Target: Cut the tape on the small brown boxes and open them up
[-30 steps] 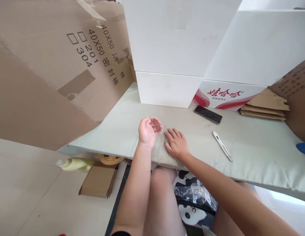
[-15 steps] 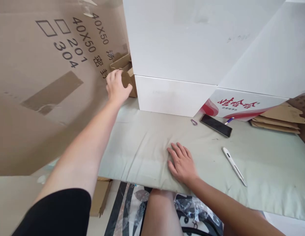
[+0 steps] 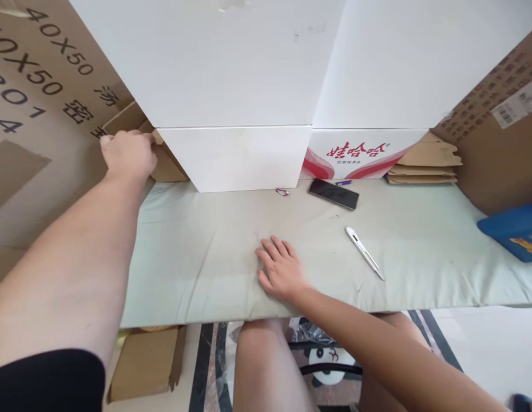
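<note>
At the far left, my left hand [image 3: 129,153] reaches to a small open cardboard box [image 3: 169,166] wedged beside the white carton. Its fingers are curled down at the box's opening, and whatever they grip is hidden. My right hand [image 3: 281,269] lies flat on the pale green cloth [image 3: 231,229] with the fingers spread, holding nothing. To the right of it rests a white utility knife [image 3: 364,253]. Farther back are a black phone [image 3: 333,194], a purple pen [image 3: 344,182] and a small purple carabiner [image 3: 282,192].
White cartons [image 3: 235,160] line the back, one with red print [image 3: 356,153]. Flat cardboard pieces [image 3: 423,163] are stacked at back right. A large brown carton [image 3: 72,171] stands left, a blue container [image 3: 515,229] right. Below the front edge sits a cardboard box [image 3: 143,363].
The view has swung right. My left hand's fingers, earlier apart at the small box, are now curled down at its opening. My right hand stays flat on the cloth.
</note>
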`<state>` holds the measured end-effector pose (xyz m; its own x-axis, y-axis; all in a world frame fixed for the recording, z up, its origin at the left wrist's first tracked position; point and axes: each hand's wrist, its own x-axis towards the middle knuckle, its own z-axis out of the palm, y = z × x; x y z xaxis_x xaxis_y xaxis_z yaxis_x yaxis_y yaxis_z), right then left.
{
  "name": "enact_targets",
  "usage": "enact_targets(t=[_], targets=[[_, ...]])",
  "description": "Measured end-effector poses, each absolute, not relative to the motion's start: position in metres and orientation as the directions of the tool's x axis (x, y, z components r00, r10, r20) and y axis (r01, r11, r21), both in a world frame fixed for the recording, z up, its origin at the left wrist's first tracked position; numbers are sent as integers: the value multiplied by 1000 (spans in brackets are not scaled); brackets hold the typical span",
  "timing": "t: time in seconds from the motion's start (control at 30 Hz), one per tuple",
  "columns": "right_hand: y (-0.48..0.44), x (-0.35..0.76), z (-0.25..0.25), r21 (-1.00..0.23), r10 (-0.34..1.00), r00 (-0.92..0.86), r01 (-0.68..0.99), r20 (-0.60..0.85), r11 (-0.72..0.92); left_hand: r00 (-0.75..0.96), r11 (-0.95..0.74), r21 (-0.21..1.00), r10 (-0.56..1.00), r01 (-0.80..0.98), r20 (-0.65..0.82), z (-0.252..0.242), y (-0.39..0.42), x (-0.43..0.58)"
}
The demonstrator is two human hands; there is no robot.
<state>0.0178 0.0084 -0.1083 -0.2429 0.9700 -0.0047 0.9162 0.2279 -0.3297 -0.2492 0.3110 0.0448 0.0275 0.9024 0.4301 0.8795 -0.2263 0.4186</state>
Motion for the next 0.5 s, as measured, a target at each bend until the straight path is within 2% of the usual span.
enact_targets(t=[0.1,0.33,0.5], targets=[[8,19,-108,-338,969,-247,911,18,238,40,-239,423,903,874,427,45,300,-248],[9,19,-108,-347,967,-250,904,46,250,116,-265,293,891,919,439,39,265,-257],[10,20,-108,-331,967,-249,909,59,254,221,-378,206,817,903,533,25,236,-277]])
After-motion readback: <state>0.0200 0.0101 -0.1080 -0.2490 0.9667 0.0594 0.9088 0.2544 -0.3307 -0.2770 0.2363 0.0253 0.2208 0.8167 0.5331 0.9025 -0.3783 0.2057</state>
